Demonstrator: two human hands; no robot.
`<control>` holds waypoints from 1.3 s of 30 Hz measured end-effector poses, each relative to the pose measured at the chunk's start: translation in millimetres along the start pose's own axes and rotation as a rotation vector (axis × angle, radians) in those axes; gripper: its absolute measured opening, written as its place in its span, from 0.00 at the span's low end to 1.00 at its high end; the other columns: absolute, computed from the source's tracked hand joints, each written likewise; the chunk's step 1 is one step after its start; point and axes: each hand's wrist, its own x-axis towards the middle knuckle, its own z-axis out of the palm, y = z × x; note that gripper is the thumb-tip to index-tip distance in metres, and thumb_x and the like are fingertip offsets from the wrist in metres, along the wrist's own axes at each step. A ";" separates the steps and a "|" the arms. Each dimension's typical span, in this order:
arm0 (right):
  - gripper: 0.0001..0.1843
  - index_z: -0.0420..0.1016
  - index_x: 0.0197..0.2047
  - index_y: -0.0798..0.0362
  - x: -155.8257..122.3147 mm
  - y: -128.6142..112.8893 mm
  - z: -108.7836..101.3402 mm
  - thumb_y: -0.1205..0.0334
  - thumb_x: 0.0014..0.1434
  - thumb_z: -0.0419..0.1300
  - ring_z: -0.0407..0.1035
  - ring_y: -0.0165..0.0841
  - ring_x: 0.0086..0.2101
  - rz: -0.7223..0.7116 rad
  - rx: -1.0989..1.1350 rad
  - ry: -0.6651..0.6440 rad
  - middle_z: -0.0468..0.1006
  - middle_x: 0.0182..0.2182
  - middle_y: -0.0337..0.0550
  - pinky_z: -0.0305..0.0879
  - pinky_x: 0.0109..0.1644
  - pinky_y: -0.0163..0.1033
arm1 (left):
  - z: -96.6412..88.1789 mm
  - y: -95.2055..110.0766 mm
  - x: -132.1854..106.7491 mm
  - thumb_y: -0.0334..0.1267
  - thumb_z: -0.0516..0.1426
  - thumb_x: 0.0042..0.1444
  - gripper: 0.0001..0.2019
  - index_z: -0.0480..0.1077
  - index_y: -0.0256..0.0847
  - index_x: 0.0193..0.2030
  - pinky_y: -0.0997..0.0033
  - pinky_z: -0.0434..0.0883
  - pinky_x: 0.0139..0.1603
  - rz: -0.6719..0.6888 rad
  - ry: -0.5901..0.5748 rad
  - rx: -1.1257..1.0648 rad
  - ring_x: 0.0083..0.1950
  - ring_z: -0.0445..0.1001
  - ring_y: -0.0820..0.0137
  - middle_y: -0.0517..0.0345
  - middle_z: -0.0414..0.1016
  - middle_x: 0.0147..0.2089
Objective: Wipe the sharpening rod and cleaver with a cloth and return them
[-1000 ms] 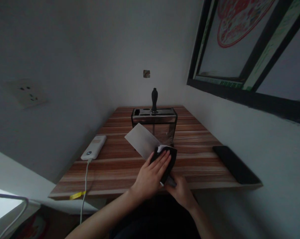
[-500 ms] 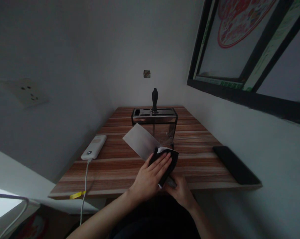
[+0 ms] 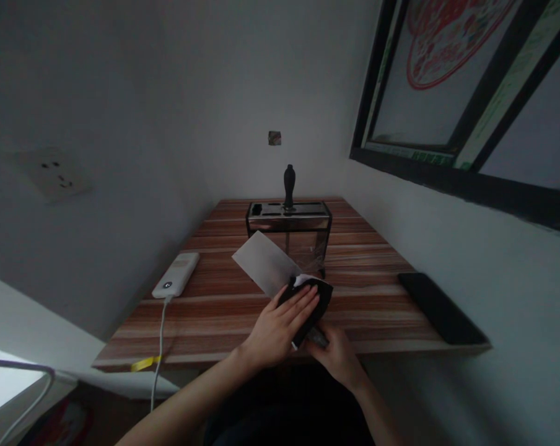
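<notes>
A cleaver with a broad, pale grey blade points up and left above the table's near part. My right hand is closed around its grey handle, which shows only in part. Over the end of the blade near the handle lies a folded black sheet with a white underside; I cannot tell whether it is cloth or sandpaper. My left hand presses this sheet against the blade, fingers together, thumb along the near side. Behind the blade stands a knife block with a slotted metal top and one black handle upright in it.
The striped wooden table sits between walls. A white power bank with a cable lies at left, a black phone at the right edge. Yellow tape sticks to the front edge. A dark-framed window is at right.
The cleaver's tip has shifted very slightly to the right, and the lower edge of the black sheet slightly left. Both hands keep their hold; the rest looks the same.
</notes>
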 end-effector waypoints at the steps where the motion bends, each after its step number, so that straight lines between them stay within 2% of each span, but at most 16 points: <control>1: 0.07 0.73 0.35 0.56 -0.1 -0.5 0.0 0.66 0.50 0.59 0.70 0.34 0.31 0.002 0.006 -0.007 0.79 0.31 0.42 0.64 0.35 0.34 | 0.5 -0.9 -1.7 0.39 0.48 0.60 0.31 0.45 0.33 0.68 0.55 0.41 0.70 0.003 0.004 -0.004 0.71 0.43 0.66 0.51 0.48 0.69; 8: 0.07 0.74 0.35 0.56 -1.2 -4.6 -1.5 0.64 0.52 0.59 0.70 0.34 0.31 0.009 -0.025 -0.015 0.78 0.30 0.43 0.64 0.38 0.35 | -1.8 1.4 -2.1 0.39 0.48 0.60 0.31 0.44 0.33 0.69 0.57 0.37 0.70 -0.053 0.010 0.042 0.71 0.41 0.67 0.53 0.46 0.70; 13: 0.08 0.73 0.34 0.55 -2.7 -4.3 -2.6 0.60 0.54 0.59 0.67 0.31 0.28 -0.014 -0.024 -0.014 0.76 0.28 0.41 0.62 0.33 0.32 | -10.6 -3.4 5.7 0.37 0.48 0.60 0.31 0.44 0.34 0.69 0.59 0.38 0.70 -0.174 0.038 0.069 0.71 0.43 0.66 0.52 0.44 0.70; 22: 0.11 0.69 0.28 0.55 -5.3 -3.0 -3.8 0.56 0.54 0.59 0.60 0.28 0.24 -0.010 -0.127 -0.020 0.68 0.21 0.37 0.54 0.27 0.31 | -25.5 -42.0 3.5 0.34 0.47 0.62 0.29 0.44 0.37 0.69 0.58 0.48 0.66 -0.390 0.164 0.144 0.70 0.48 0.65 0.51 0.48 0.70; 28: 0.12 0.68 0.29 0.55 -6.1 1.5 -2.7 0.54 0.55 0.58 0.60 0.28 0.24 0.008 -0.098 -0.039 0.68 0.22 0.37 0.55 0.27 0.31 | -31.8 -72.4 2.6 0.35 0.47 0.61 0.31 0.41 0.40 0.69 0.56 0.48 0.66 -0.446 0.250 0.153 0.70 0.48 0.63 0.51 0.48 0.69; 31: 0.11 0.69 0.30 0.55 -6.4 1.1 -2.9 0.54 0.55 0.58 0.61 0.28 0.24 0.003 -0.082 -0.034 0.69 0.23 0.38 0.56 0.28 0.31 | -36.1 -81.8 1.1 0.34 0.47 0.61 0.31 0.41 0.42 0.69 0.55 0.48 0.66 -0.464 0.270 0.110 0.70 0.48 0.63 0.52 0.48 0.70; 34: 0.11 0.70 0.30 0.55 -6.8 -0.4 -3.0 0.55 0.55 0.59 0.62 0.29 0.24 -0.010 -0.090 -0.021 0.70 0.22 0.38 0.57 0.28 0.31 | -44.2 -89.2 -4.8 0.35 0.45 0.62 0.29 0.42 0.44 0.69 0.53 0.50 0.66 -0.538 0.304 0.016 0.70 0.47 0.63 0.53 0.47 0.70; 36: 0.11 0.71 0.30 0.55 -7.3 -0.2 -2.4 0.55 0.54 0.59 0.62 0.29 0.23 -0.015 -0.082 -0.009 0.70 0.21 0.38 0.57 0.27 0.30 | -51.4 -95.0 -11.4 0.37 0.43 0.64 0.27 0.42 0.46 0.69 0.52 0.51 0.66 -0.580 0.363 -0.074 0.70 0.46 0.64 0.55 0.47 0.70; 39: 0.12 0.71 0.30 0.55 -7.4 2.6 -0.5 0.54 0.54 0.59 0.63 0.28 0.23 -0.021 -0.067 0.014 0.70 0.22 0.38 0.59 0.27 0.30 | -62.1 -103.1 -23.3 0.40 0.42 0.65 0.26 0.43 0.46 0.69 0.56 0.50 0.67 -0.565 0.503 -0.171 0.70 0.46 0.65 0.55 0.47 0.70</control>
